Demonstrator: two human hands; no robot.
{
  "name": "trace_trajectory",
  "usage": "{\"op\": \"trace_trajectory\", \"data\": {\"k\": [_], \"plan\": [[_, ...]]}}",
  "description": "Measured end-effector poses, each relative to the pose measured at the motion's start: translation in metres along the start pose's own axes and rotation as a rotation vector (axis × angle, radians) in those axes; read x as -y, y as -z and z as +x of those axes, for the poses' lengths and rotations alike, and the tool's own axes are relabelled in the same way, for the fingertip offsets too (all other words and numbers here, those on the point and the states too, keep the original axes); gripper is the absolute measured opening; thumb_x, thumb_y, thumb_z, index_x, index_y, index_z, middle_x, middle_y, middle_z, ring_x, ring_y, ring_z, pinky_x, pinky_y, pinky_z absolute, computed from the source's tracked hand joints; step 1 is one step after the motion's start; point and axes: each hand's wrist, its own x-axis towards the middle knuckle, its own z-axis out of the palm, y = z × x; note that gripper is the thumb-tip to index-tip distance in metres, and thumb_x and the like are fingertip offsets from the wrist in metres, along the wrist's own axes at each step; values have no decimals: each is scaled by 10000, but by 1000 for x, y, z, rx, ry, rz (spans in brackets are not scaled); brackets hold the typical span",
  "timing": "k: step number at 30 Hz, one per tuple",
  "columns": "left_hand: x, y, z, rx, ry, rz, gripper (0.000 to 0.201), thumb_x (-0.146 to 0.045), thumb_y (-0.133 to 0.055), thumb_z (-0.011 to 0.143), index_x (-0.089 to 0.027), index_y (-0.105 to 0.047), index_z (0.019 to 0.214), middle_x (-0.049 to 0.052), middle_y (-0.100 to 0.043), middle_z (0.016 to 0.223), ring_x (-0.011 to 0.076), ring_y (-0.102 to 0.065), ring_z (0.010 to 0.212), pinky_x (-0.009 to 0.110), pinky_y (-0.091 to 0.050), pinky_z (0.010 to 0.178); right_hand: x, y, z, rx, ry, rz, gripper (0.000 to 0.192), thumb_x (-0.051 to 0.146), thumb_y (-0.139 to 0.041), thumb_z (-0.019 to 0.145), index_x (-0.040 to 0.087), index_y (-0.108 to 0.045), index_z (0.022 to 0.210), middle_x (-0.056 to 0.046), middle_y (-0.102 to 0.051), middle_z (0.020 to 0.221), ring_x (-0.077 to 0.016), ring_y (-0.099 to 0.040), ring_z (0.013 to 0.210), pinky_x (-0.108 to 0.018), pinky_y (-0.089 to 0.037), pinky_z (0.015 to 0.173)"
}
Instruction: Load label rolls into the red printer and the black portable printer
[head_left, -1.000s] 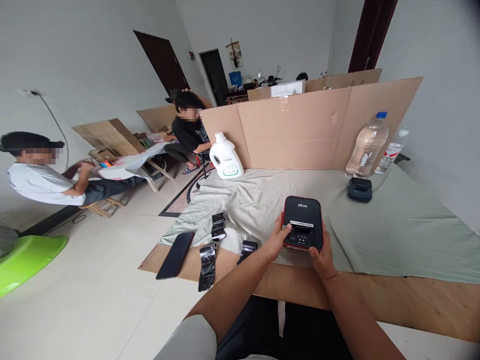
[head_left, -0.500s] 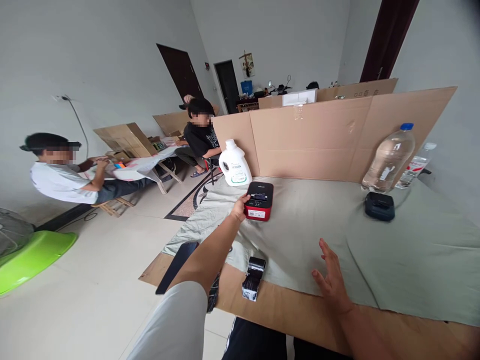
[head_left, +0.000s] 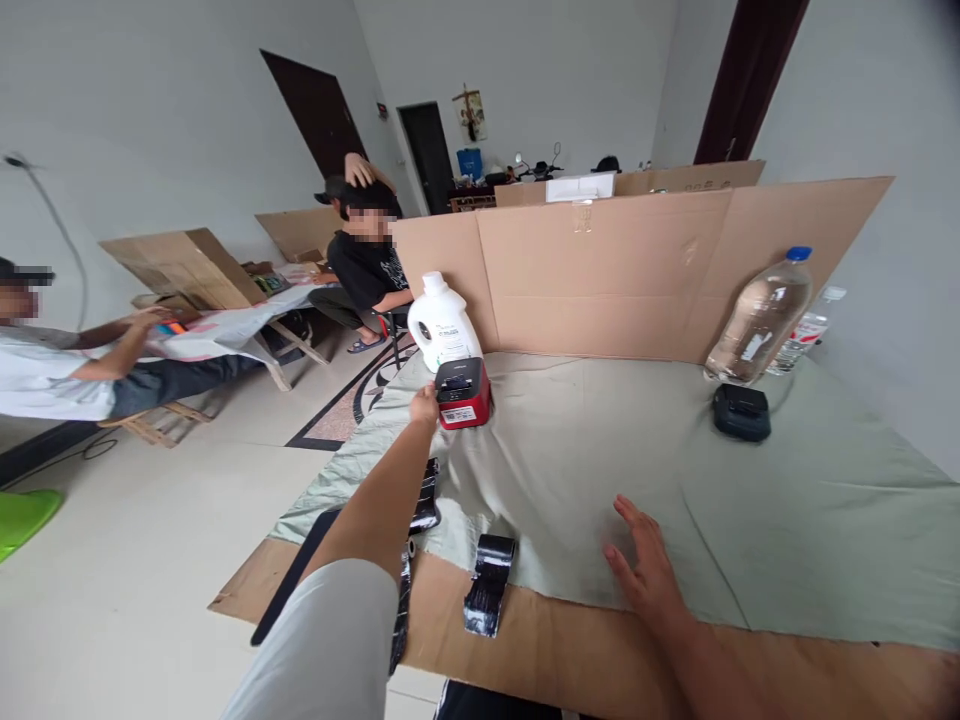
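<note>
At the far left of the cloth, my left hand (head_left: 424, 403) is closed on the left side of a red and black box-shaped device (head_left: 471, 405) with a white label on its front. A small dark item lies on the device's top. Directly behind it stands a white detergent jug (head_left: 444, 325), its lower part hidden by the device. My right hand (head_left: 637, 550) hovers over the front of the cloth, fingers apart, holding nothing. Between my arms lies a partly unrolled shiny black strip (head_left: 491, 585). More dark strips (head_left: 426, 497) show beside my left forearm.
A grey-green cloth (head_left: 585, 450) covers the table, with cardboard along its front edge. A cardboard panel (head_left: 600, 280) stands at the back. On the right are a large blue-capped bottle (head_left: 761, 320), a smaller bottle (head_left: 806, 340) and a small black device (head_left: 741, 412). Two people sit at a table on the left.
My left hand has moved the red and black device left, in front of the detergent jug. The view has shifted slightly to the right. My right hand stays open over the cloth.
</note>
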Motion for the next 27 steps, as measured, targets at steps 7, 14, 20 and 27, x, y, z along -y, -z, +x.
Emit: {"op": "trace_trajectory", "data": {"k": [7,14,20,27], "plan": [[-12,-69,-101,241,-135,196,349,-316,-658,825,-190,-615,1148,119,-564,1300,336,-474,1252,516,-365,1069,24,9,-7,265,-16,-174,185,317,-654,805,236,-667,971,-87,-653,1064,-258,-580,1015,-426,-498,861],[-2,-115,-233,820,-411,965,576,-433,-382,945,-255,-324,1490,65,-169,1603,369,-76,1471,615,-92,1143,-42,78,100,300,-330,-442,318,410,-609,826,217,-673,1071,-80,-663,1101,-232,-571,1072,-358,-414,969],[1,-92,-238,908,-497,1070,597,-473,-343,953,-297,-238,1514,39,-132,1606,358,-59,1476,635,-88,1136,-136,135,188,-33,-687,-722,653,512,-613,804,198,-477,1360,-202,-270,1514,-436,-277,1357,-561,-275,1042],[8,-69,-231,953,-543,1073,584,-465,-336,964,-301,-227,1514,23,-136,1605,334,-71,1479,620,-95,1146,-181,131,186,49,-894,-626,878,634,-550,784,253,-215,1501,-214,-103,1553,-436,-330,1342,-519,-309,1039]]}}
